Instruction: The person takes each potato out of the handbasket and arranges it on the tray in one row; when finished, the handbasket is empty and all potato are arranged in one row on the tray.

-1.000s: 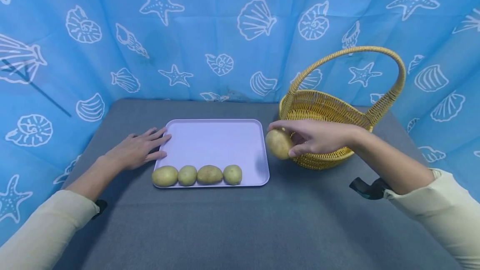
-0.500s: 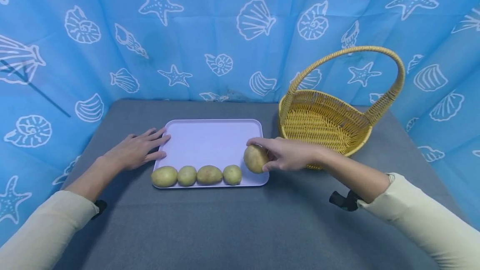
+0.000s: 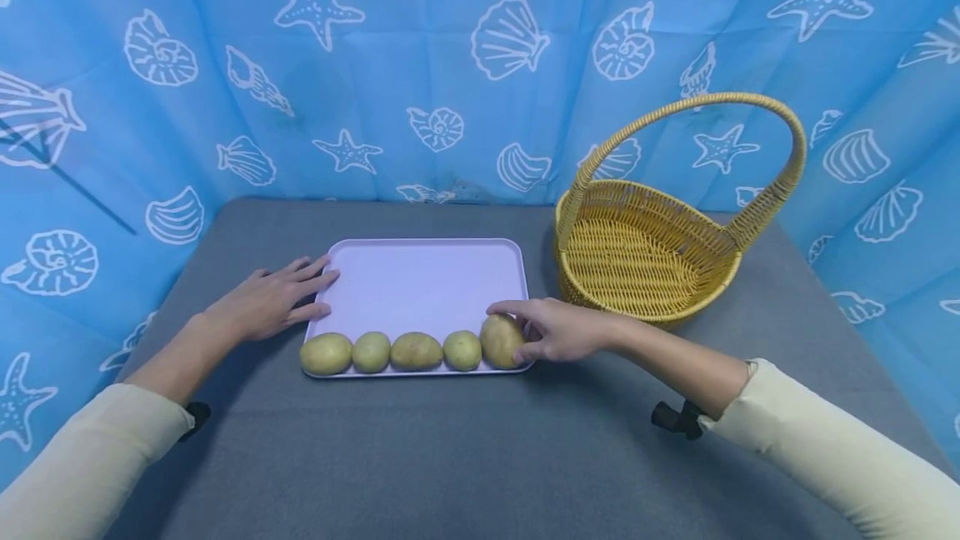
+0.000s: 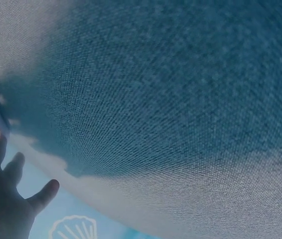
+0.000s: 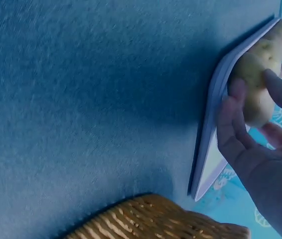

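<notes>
A light purple tray [image 3: 427, 282] lies on the table with a row of several potatoes [image 3: 416, 351] along its near edge. At the right end of that row, my right hand [image 3: 558, 330] grips a larger potato [image 3: 500, 342] between thumb and fingers. This potato stands at the tray's near right corner, beside a smaller round potato [image 3: 462, 350]. In the right wrist view the fingers curl round the held potato [image 5: 255, 94]. My left hand [image 3: 273, 300] rests with spread, straight fingers on the tray's left rim.
A yellow wicker basket [image 3: 637, 269] with a tall arched handle stands right of the tray, and no potatoes show inside it. The grey cloth-covered table [image 3: 420, 465] reaches back to a blue curtain [image 3: 420, 65] with white shell and starfish prints.
My right hand has carried the potato left and toward me, from beside the basket down to the right end of the row on the tray. The left hand has stayed at the tray's rim.
</notes>
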`<state>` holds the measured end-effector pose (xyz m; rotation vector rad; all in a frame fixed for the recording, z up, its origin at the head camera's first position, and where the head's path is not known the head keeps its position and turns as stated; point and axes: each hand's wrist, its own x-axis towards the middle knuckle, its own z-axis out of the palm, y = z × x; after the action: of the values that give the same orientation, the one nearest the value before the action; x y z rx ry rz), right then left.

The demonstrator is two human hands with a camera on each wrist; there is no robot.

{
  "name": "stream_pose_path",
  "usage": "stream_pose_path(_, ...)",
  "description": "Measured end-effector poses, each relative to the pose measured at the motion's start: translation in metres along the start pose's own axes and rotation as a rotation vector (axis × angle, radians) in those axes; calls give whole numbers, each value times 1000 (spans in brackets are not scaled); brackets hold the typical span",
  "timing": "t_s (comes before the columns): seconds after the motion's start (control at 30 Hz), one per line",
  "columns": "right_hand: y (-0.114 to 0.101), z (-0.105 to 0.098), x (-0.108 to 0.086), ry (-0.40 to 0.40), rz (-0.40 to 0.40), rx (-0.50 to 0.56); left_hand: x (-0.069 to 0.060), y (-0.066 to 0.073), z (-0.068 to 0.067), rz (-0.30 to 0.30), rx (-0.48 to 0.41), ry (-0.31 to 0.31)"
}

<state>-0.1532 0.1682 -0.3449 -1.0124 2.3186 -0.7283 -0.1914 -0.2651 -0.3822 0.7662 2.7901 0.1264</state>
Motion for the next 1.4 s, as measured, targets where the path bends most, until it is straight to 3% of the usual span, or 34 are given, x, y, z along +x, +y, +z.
stream_pose_path(0.17,1,-4,-3,39,10,-108,2,1,0,6,2,8)
stream_pose_path(0.33,0,-5,-8,20,15,-159,3,4,0,18,2,16)
stream_pose_path(0.43,-2,-8,-12,15,28,-139,3,4,0,23,-6,18)
stream_pose_path(0.6,-8,-19,-26,12,79,-15,1,3,0,18,-21,11)
stream_pose_path(0.9,-10,-50,-64,67,126,70,-4,0,0,9,-36,12)
stream_pose_path(1.17,7,-66,-105,171,151,98,-5,-3,1,8,-26,14)
stream_pose_path(1.4,35,-78,-151,295,290,8,-6,-5,2,1,-24,28)
